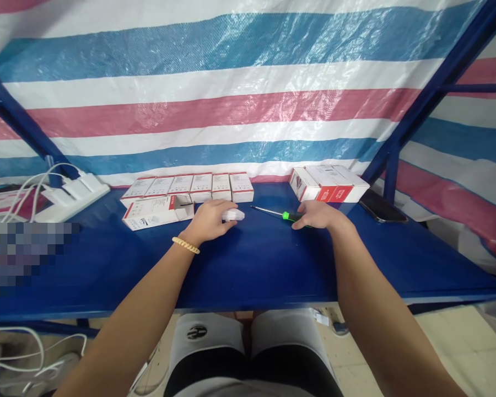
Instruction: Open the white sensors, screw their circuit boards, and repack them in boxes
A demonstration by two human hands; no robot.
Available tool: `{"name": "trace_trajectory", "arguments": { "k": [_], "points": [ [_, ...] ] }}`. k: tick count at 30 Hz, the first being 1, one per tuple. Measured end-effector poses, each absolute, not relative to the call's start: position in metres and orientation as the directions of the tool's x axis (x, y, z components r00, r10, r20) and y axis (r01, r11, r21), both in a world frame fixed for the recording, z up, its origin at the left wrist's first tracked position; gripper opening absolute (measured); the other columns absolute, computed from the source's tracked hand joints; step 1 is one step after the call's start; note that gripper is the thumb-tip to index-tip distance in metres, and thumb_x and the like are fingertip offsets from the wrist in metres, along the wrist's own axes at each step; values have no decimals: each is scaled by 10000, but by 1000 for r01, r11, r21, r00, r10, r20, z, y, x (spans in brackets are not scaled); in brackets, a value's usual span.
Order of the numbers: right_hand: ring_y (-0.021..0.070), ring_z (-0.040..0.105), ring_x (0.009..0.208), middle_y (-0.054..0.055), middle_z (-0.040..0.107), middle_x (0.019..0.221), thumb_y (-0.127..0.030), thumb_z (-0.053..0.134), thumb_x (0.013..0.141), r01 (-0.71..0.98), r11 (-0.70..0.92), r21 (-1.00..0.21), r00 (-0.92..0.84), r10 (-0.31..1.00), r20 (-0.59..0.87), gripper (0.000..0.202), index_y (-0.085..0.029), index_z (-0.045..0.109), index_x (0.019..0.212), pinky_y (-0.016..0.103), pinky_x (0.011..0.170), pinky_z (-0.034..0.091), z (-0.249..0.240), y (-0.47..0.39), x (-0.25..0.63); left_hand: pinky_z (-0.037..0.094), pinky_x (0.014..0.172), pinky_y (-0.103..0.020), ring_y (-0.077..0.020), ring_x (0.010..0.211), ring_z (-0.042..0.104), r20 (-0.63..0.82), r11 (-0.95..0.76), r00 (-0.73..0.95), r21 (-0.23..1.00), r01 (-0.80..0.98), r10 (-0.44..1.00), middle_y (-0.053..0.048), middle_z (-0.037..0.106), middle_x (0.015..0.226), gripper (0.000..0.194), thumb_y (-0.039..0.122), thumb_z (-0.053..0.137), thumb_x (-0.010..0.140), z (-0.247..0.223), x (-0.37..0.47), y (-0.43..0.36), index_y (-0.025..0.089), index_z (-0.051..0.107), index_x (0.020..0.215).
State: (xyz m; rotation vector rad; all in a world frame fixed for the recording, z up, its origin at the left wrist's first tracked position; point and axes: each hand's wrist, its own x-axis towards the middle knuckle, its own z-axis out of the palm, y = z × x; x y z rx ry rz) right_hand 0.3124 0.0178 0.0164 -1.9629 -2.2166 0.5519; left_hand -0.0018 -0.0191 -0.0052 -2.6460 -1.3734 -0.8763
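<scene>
My left hand [212, 221] is closed around a small whitish, partly see-through object [233, 214]; its exact kind does not show. On the right, my right hand [314, 214] grips a screwdriver [289, 216] by its green and black handle. The screwdriver's metal shaft points left, towards the object in my left hand, with a gap between them. Just left of my left hand lies a white and red carton [157, 212] with its right end open. Behind it stands a row of several similar small boxes [200, 186].
Several white and red boxes [326, 183] stand together at the back right, beside a dark phone [382, 206]. A white power strip [76, 193] with plugs and cables lies at the left. The blue table [248, 270] is framed by blue posts and a striped sheet [231, 110].
</scene>
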Motion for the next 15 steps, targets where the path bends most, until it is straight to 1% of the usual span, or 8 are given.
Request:
{"name": "trace_trajectory", "arguments": {
  "k": [1, 3, 6, 8, 10, 12, 13, 15],
  "points": [
    [243, 659, 714, 71, 694, 742, -366, 786, 596, 933, 102, -344, -175, 966, -188, 219, -185, 692, 675, 316, 568, 455, 17, 18, 315, 505, 927, -420, -272, 1032, 677, 498, -601, 441, 221, 768, 747, -86, 733, 1121, 310, 317, 679, 810, -6, -3, -19, 201, 690, 1097],
    [229, 636, 655, 53, 655, 640, -342, 737, 656, 923, 130, -361, -219, 951, -219, 198, -198, 646, 556, 317, 545, 419, 18, 20, 318, 501, 933, -422, -271, 1028, 676, 503, -589, 425, 225, 776, 753, -80, 733, 1119, 303, 331, 675, 811, -7, -4, -18, 208, 693, 1087],
    [221, 634, 658, 50, 668, 646, -316, 727, 677, 879, 96, -467, -203, 962, -184, 165, -197, 677, 575, 322, 576, 430, 16, 22, 323, 500, 939, -423, -266, 1022, 673, 502, -575, 407, 238, 783, 763, -69, 734, 1111, 295, 341, 670, 811, -8, -6, -17, 215, 693, 1078],
    [194, 618, 627, 39, 667, 635, -301, 759, 647, 798, 48, -600, -178, 971, -159, 122, -192, 706, 632, 304, 564, 441, 13, 23, 327, 503, 934, -424, -268, 1024, 670, 503, -561, 389, 249, 790, 772, -67, 732, 1113, 297, 337, 669, 807, -7, -7, -17, 214, 688, 1076],
    [147, 576, 558, 19, 643, 598, -297, 810, 595, 635, -13, -772, -165, 974, -152, 175, -183, 717, 690, 264, 501, 431, 10, 24, 331, 507, 930, -423, -269, 1026, 668, 517, -557, 372, 266, 786, 771, -68, 730, 1112, 300, 332, 667, 796, -5, -7, -18, 209, 681, 1070],
    [108, 545, 513, 2, 626, 579, -290, 861, 533, 398, -73, -914, -157, 977, -146, 277, -174, 715, 738, 221, 445, 418, 8, 23, 332, 514, 920, -414, -264, 1009, 672, 544, -566, 353, 290, 772, 761, -69, 733, 1089, 293, 310, 664, 772, -4, -6, -19, 202, 675, 1044],
    [97, 545, 507, 0, 629, 583, -282, 881, 504, 270, -86, -959, -147, 981, -129, 325, -171, 712, 758, 203, 430, 420, 8, 22, 332, 519, 909, -406, -259, 992, 676, 559, -570, 342, 304, 763, 755, -68, 735, 1068, 290, 292, 664, 753, -3, -6, -19, 199, 672, 1028],
    [90, 569, 516, -1, 639, 588, -268, 905, 468, 30, -54, -998, -98, 994, -56, 391, -168, 702, 786, 175, 418, 431, 9, 22, 330, 531, 879, -389, -247, 951, 682, 586, -574, 315, 328, 750, 747, -60, 738, 1028, 283, 257, 663, 717, -3, -6, -21, 197, 666, 993]
  ]
}}
